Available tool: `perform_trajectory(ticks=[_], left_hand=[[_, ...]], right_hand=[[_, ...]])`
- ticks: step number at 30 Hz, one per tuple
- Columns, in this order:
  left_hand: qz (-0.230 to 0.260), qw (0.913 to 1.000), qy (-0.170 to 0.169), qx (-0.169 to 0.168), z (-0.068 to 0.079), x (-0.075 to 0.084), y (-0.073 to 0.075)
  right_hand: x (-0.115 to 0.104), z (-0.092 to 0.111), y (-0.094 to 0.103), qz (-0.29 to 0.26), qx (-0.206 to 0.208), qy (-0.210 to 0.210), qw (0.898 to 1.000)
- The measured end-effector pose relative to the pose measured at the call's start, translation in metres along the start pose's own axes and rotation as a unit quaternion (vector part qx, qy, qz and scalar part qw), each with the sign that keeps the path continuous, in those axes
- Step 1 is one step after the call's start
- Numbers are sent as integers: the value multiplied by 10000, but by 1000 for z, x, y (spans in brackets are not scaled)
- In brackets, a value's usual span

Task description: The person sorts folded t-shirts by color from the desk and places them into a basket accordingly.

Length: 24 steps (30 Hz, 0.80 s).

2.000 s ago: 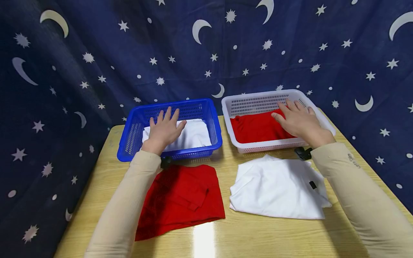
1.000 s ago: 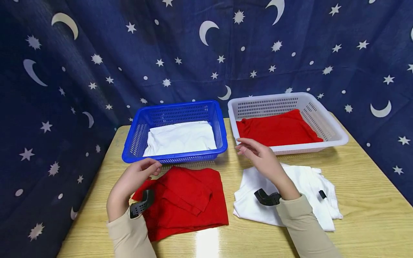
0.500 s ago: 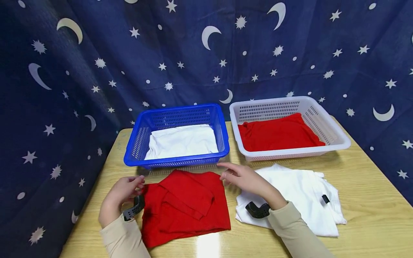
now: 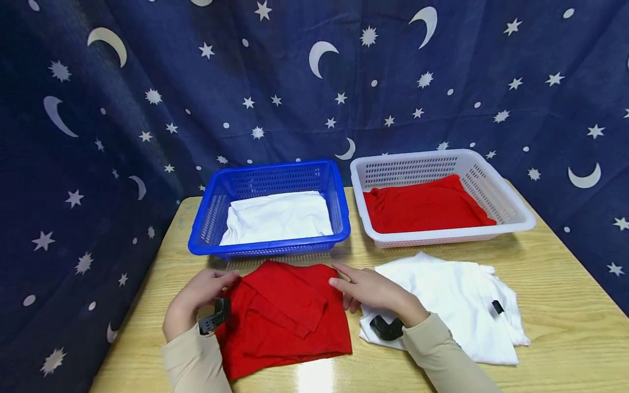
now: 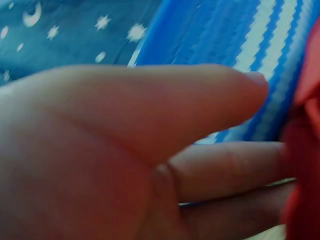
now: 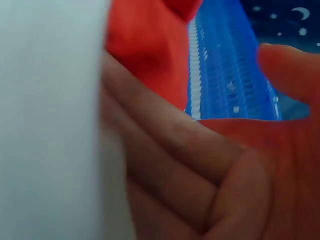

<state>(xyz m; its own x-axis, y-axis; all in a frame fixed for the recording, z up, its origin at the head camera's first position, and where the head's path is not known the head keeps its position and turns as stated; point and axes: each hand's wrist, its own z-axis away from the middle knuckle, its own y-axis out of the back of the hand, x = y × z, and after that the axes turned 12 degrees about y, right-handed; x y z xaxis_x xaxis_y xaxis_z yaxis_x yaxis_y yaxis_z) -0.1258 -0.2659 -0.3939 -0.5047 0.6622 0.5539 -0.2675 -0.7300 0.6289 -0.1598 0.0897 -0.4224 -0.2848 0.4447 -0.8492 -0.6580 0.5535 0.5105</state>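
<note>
A folded red garment lies on the table, a sleeve-like flap folded across its top. At its left edge is my left hand; in the left wrist view the thumb stands apart from the fingers, whose tips reach the red cloth and are partly hidden by it. My right hand is at the opposite edge. In the right wrist view its fingers extend towards the red cloth, their tips hidden behind blurred white fabric, with the thumb held apart.
Behind the red garment stands a blue basket with folded white cloth in it. A white basket to its right holds folded red cloth. A folded white garment lies right of my right hand. A star-and-moon curtain hangs behind.
Both hands have come back from over the baskets and down to the red garment's two sides. Over the last half second, the left hand moved right to the cloth and the right hand lowered beside it.
</note>
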Motion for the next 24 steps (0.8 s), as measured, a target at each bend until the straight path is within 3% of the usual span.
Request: perform_trajectory(ticks=[5,12,17,24], left_hand=[[-354,9992,-135,-98,-4,14,-9],[-549,9977,-314,-253,-5,17,-12],[-405,9967,-645,-277,-10,17,-15],[-423,9947,-907,-250,-20,17,-24]], right_hand=[[1,-7,-8,-796,-101,280,9964],[9,-13,-16,-2464,-88,291,9687],[12,-16,-23,-2625,-210,204,9645],[11,-16,-28,-2423,-161,435,9691]])
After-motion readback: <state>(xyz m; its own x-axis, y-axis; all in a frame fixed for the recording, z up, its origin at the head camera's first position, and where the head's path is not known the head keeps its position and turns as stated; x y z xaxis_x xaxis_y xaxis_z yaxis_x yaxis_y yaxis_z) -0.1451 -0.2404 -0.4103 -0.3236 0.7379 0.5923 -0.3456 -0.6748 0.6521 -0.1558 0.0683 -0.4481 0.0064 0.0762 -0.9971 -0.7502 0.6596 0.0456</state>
